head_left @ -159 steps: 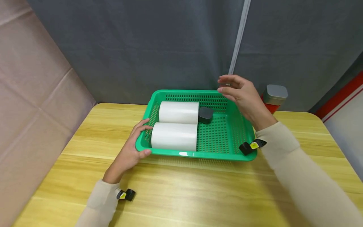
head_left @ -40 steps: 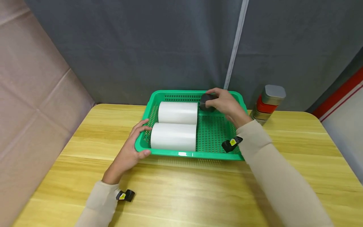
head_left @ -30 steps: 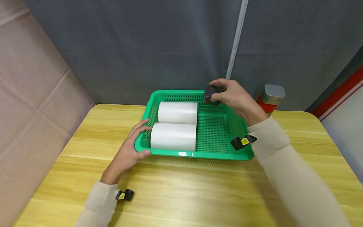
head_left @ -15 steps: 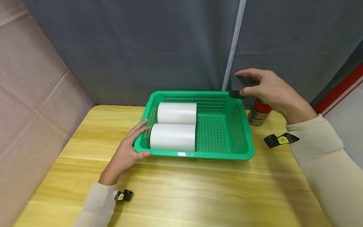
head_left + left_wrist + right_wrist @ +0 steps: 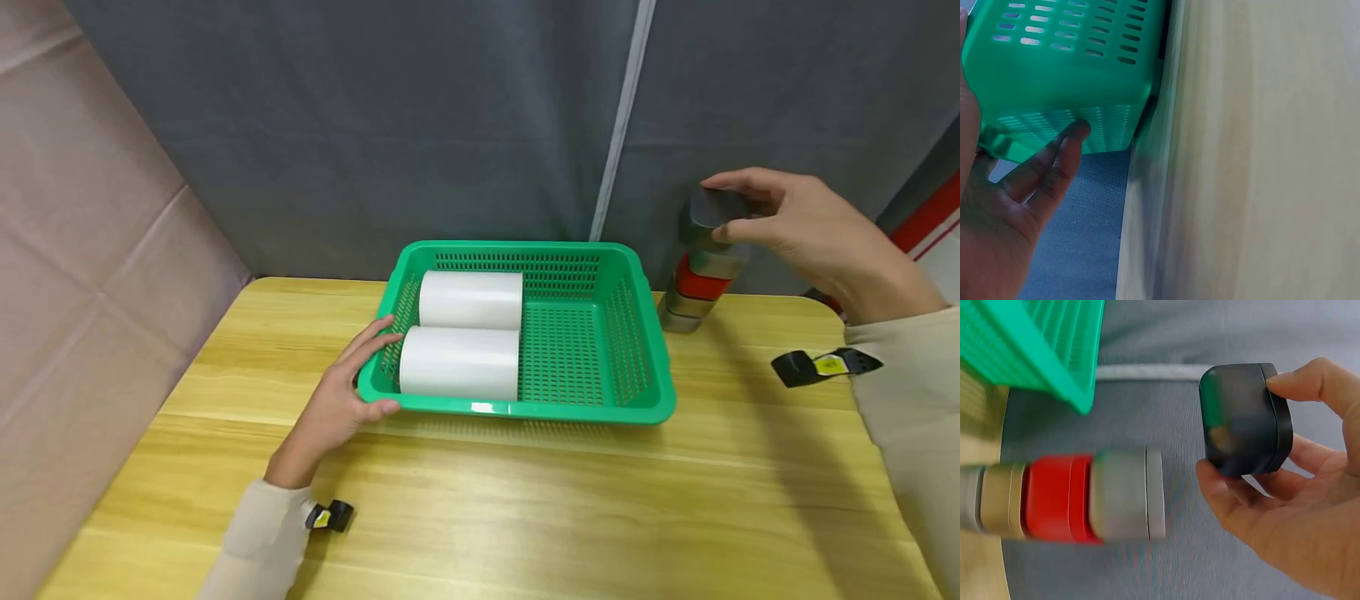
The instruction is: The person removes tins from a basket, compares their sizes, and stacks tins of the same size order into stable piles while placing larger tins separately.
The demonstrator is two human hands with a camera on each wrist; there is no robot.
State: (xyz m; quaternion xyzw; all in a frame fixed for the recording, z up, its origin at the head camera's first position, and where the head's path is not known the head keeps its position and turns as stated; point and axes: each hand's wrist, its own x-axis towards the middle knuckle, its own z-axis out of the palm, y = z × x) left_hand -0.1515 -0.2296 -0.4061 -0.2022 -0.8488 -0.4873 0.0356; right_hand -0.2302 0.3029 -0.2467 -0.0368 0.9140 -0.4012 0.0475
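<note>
Between the thumb and fingers of my right hand (image 5: 817, 237) is a small black tin (image 5: 1238, 419) with rounded corners and a lid seam. It is held just over a stack of similar tins at the back right; the right wrist view shows a gap between them. From the top, the stack has a silver tin (image 5: 1124, 495), a red tin (image 5: 1054, 497), a gold tin (image 5: 1000, 499) and another silver tin (image 5: 969, 499). My left hand (image 5: 330, 412) holds the front left corner of a green plastic basket (image 5: 585, 413), thumb on the front rim, fingers along the left side.
Two white cylinders (image 5: 461, 362) lie side by side in the basket's left half. The wooden table (image 5: 480, 508) ends at a grey curtain (image 5: 390, 133) behind. A pinkish fabric wall (image 5: 97, 250) stands on the left.
My right hand took the black tin out of the basket, lifted it over the right rim and brought it right above the stack. My left hand and the basket stayed put.
</note>
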